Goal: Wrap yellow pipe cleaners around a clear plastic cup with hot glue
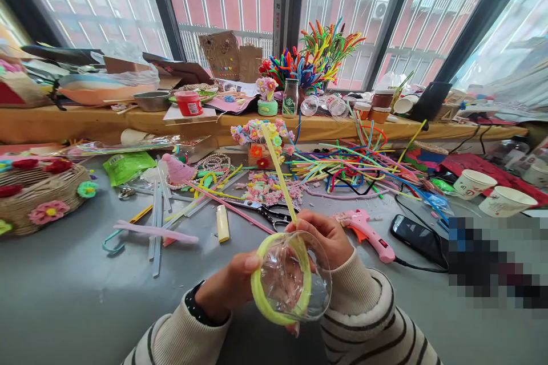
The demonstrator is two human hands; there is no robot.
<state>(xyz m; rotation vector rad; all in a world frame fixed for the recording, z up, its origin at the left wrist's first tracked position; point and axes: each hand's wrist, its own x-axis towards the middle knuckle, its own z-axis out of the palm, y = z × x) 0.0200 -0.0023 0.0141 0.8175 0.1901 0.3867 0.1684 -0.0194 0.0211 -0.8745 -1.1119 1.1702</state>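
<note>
A clear plastic cup [320,291] is tilted in front of me, with fuzzy yellow pipe cleaner [257,291] wound in a ring around it. My left hand [231,285] grips the left side of the cup, thumb on the wound ring. At the top right, my right hand [327,238] pinches the yellow strand where it leaves the cup; its loose length runs up and away. Some fingers of both hands are hidden behind the cup. Just beyond lie black-handled scissors [274,215], a pale yellow lighter [222,223] and a pink glue gun [371,234].
Clear glue sticks [156,234] and a lilac pipe cleaner [158,231] lie on the left. A flower-trimmed basket [40,197] stands farther left. Ahead is a heap of coloured pipe cleaners [351,168]. A black phone [417,236] and paper cups [473,183] are at right.
</note>
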